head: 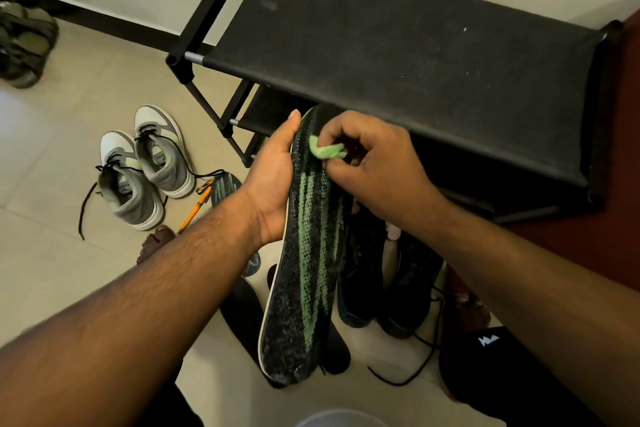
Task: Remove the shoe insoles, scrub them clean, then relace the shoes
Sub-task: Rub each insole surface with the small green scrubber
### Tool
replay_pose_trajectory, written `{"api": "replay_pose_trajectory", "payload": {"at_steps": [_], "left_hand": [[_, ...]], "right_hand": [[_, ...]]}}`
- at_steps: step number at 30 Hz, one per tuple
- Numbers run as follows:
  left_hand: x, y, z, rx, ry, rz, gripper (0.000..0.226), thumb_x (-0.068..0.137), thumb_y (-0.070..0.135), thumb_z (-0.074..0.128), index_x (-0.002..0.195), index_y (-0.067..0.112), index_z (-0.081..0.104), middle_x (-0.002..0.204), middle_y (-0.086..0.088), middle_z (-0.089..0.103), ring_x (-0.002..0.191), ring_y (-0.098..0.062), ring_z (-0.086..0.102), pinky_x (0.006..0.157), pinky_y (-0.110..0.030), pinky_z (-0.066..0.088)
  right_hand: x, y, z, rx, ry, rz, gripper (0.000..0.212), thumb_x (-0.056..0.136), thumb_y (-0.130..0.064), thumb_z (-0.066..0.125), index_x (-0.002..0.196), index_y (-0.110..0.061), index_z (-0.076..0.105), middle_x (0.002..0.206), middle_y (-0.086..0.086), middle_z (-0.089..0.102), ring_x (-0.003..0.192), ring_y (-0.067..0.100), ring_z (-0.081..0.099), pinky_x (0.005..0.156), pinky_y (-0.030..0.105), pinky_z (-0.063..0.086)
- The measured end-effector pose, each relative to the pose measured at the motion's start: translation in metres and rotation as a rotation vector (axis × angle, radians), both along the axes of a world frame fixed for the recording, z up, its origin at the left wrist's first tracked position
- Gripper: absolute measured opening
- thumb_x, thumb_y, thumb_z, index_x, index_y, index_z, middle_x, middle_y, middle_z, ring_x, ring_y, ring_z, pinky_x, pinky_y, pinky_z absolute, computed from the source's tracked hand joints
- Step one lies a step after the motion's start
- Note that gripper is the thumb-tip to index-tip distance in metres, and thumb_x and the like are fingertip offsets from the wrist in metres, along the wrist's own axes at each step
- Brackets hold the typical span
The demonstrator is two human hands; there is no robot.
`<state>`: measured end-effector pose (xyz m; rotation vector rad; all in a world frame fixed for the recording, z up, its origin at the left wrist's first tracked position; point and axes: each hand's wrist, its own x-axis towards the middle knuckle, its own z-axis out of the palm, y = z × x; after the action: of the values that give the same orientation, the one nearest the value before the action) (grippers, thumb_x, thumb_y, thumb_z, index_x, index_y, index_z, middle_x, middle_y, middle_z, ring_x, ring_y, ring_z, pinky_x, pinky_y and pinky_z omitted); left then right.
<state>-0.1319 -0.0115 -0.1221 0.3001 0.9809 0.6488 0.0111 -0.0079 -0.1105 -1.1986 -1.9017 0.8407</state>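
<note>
My left hand (275, 180) grips a long black insole (304, 274) with green streaks, holding it upright by its left edge. My right hand (374, 163) pinches a small green cloth (325, 150) against the insole's upper part. A second green-streaked insole (223, 187) lies on the floor behind my left wrist. A dark insole (242, 312) lies on the tiles below. A pair of black shoes (388, 281) with loose black laces stands under the held insole.
A pair of grey and white sneakers (145, 170) with loose laces stands at the left. An orange tool (195, 206) lies beside them. A black shoe rack (398, 55) fills the upper right. Green sandals (24, 45) sit at far left. A grey rim (339, 419) shows at the bottom.
</note>
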Motion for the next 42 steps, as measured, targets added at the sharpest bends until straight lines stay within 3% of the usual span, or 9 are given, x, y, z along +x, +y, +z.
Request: {"api": "replay_pose_trajectory", "payload": {"at_steps": [4, 8, 12, 22, 27, 30, 34, 39, 42], "left_hand": [[-0.006, 0.000, 0.000, 0.025, -0.021, 0.019, 0.076, 0.093, 0.070, 0.031, 0.098, 0.009, 0.077, 0.100, -0.017, 0.069, 0.085, -0.028, 0.065, 0.092, -0.045, 0.047], [-0.005, 0.000, -0.001, 0.078, 0.016, 0.001, 0.078, 0.094, 0.071, 0.028, 0.117, 0.010, 0.071, 0.111, -0.022, 0.064, 0.097, -0.036, 0.062, 0.092, -0.053, 0.047], [0.002, -0.007, 0.000, 0.058, 0.039, -0.091, 0.076, 0.093, 0.071, 0.032, 0.126, 0.011, 0.064, 0.123, -0.023, 0.058, 0.111, -0.039, 0.056, 0.094, -0.055, 0.046], [-0.003, -0.003, 0.000, 0.013, 0.028, -0.037, 0.076, 0.091, 0.073, 0.034, 0.090, 0.012, 0.079, 0.095, -0.014, 0.070, 0.080, -0.026, 0.066, 0.081, -0.041, 0.052], [-0.001, -0.004, -0.001, 0.039, 0.069, -0.033, 0.082, 0.090, 0.076, 0.035, 0.126, 0.008, 0.065, 0.122, -0.025, 0.058, 0.108, -0.039, 0.055, 0.096, -0.053, 0.043], [0.001, -0.006, 0.001, 0.027, 0.090, -0.054, 0.081, 0.090, 0.074, 0.038, 0.126, 0.006, 0.064, 0.123, -0.024, 0.058, 0.110, -0.037, 0.054, 0.097, -0.052, 0.044], [0.002, -0.005, 0.000, 0.038, 0.077, -0.058, 0.068, 0.093, 0.069, 0.037, 0.111, 0.014, 0.074, 0.108, -0.018, 0.064, 0.095, -0.032, 0.061, 0.085, -0.046, 0.049], [-0.003, -0.003, 0.003, -0.010, 0.045, -0.071, 0.064, 0.092, 0.063, 0.043, 0.088, 0.010, 0.079, 0.091, -0.015, 0.070, 0.081, -0.028, 0.067, 0.089, -0.042, 0.051], [-0.001, -0.003, 0.005, 0.010, 0.013, -0.105, 0.060, 0.095, 0.061, 0.041, 0.090, 0.012, 0.077, 0.086, -0.011, 0.070, 0.076, -0.026, 0.064, 0.080, -0.043, 0.051]], "right_hand": [[0.007, 0.006, 0.010, -0.260, 0.090, 0.214, 0.015, 0.075, 0.007, 0.070, 0.084, -0.004, 0.067, 0.078, 0.000, 0.064, 0.063, -0.001, 0.053, 0.059, 0.013, 0.042], [0.019, 0.023, 0.010, -0.242, 0.172, -0.064, 0.016, 0.074, 0.004, 0.071, 0.081, -0.009, 0.065, 0.074, -0.007, 0.059, 0.063, 0.003, 0.051, 0.057, 0.022, 0.044], [0.021, 0.023, 0.004, -0.094, 0.032, -0.234, 0.014, 0.075, 0.002, 0.064, 0.078, -0.011, 0.060, 0.073, -0.011, 0.056, 0.065, -0.001, 0.049, 0.061, 0.012, 0.037], [0.005, 0.004, 0.011, -0.161, 0.017, 0.267, 0.027, 0.076, 0.007, 0.068, 0.099, -0.007, 0.071, 0.096, -0.004, 0.069, 0.090, 0.003, 0.064, 0.081, 0.019, 0.051], [0.018, 0.023, 0.003, -0.150, 0.132, -0.205, 0.019, 0.079, -0.002, 0.068, 0.091, -0.016, 0.073, 0.085, -0.012, 0.069, 0.078, -0.003, 0.061, 0.071, 0.016, 0.045], [0.018, 0.022, 0.000, -0.142, 0.075, -0.317, 0.012, 0.080, -0.010, 0.071, 0.089, -0.018, 0.075, 0.082, -0.012, 0.070, 0.077, 0.000, 0.064, 0.070, 0.017, 0.049], [0.007, 0.009, 0.003, -0.049, -0.005, -0.215, 0.016, 0.080, -0.012, 0.071, 0.095, -0.013, 0.077, 0.091, -0.004, 0.073, 0.087, 0.008, 0.066, 0.082, 0.028, 0.052], [0.001, -0.001, 0.004, -0.116, 0.059, 0.213, 0.018, 0.078, -0.008, 0.075, 0.096, -0.009, 0.076, 0.092, 0.001, 0.074, 0.086, 0.009, 0.068, 0.082, 0.030, 0.055], [0.004, 0.004, 0.006, -0.193, 0.168, 0.201, 0.017, 0.079, -0.005, 0.074, 0.095, -0.005, 0.075, 0.092, 0.005, 0.073, 0.085, 0.017, 0.069, 0.081, 0.040, 0.055]]}}
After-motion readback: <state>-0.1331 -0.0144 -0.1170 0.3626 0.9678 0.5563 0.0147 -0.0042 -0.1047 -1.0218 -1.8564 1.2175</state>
